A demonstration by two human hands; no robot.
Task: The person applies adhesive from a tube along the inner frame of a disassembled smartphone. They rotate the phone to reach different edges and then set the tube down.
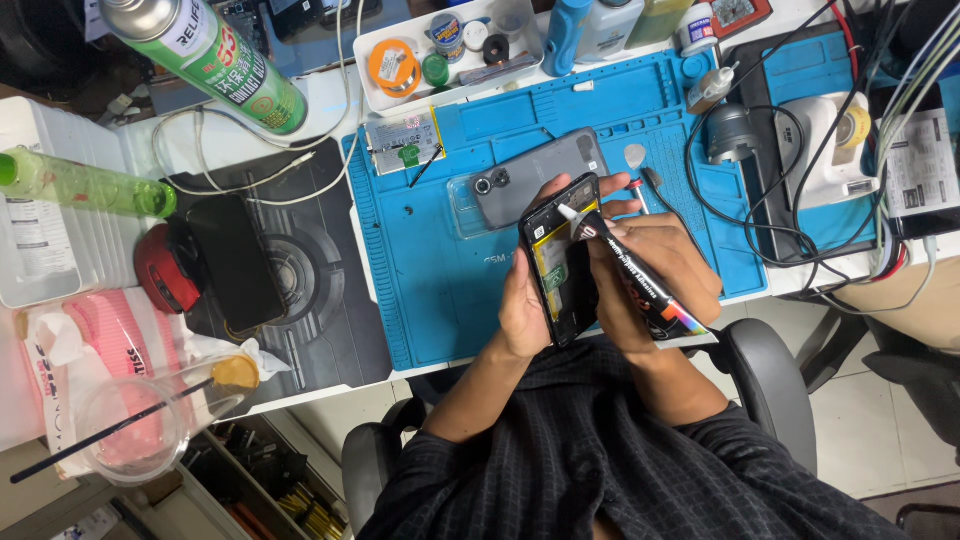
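My left hand point(522, 305) grips an opened black phone point(560, 262), held upright with its insides and yellow battery showing. My right hand point(650, 262) holds a black tube with a white nozzle point(640, 285), its tip resting at the phone's upper edge. Behind the phone, on the blue work mat point(430, 270), lies a grey back cover point(540, 175) with camera holes inside a clear case.
A white parts tray point(445, 50) with tape rolls sits at the back. A loose battery point(402, 140) lies beside it. A green spray can point(205, 60), a green bottle point(85, 185), a dark phone point(235, 260) on a black mat, and tangled cables point(780, 200) surround the mat.
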